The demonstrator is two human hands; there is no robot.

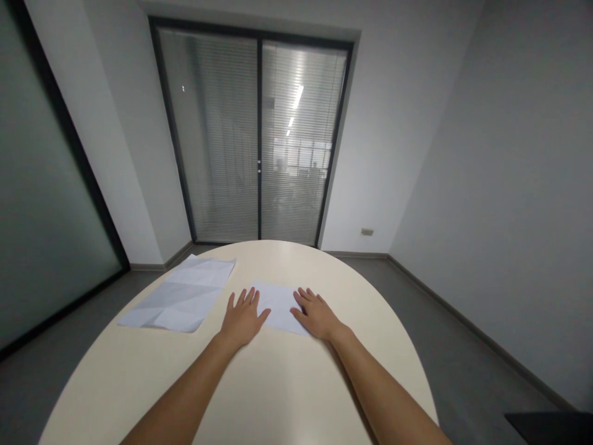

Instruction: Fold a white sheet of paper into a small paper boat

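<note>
1. the left grip (pixel 241 318) was released, palm down with fingers spread, at nine o'clock of a small white sheet (pixel 278 306), its thumb reaching over the sheet's edge.
2. the right grip (pixel 317 316) was released too, lying palm down at three o'clock and covering that side; neither one pinched anything.
3. the small white sheet lay flat between them, slightly toward twelve from the middle of the table (pixel 287 395). it was thin, matte paper, seemingly four-sided, though both sides were partly hidden.
4. the step in hand looked like steadying or smoothing this sheet; the next move seemed to call for light, even pressure and a free edge.
5. at ten o'clock, near the left grip but apart from it, lay a larger white sheet (pixel 185 300), its thin paper creased into panels and a little wavy.
6. the table was cream, smooth and round-edged, faintly glossy toward six.
7. at twelve beyond it stood framed glass doors (pixel 217 136) with slatted blinds.
</note>
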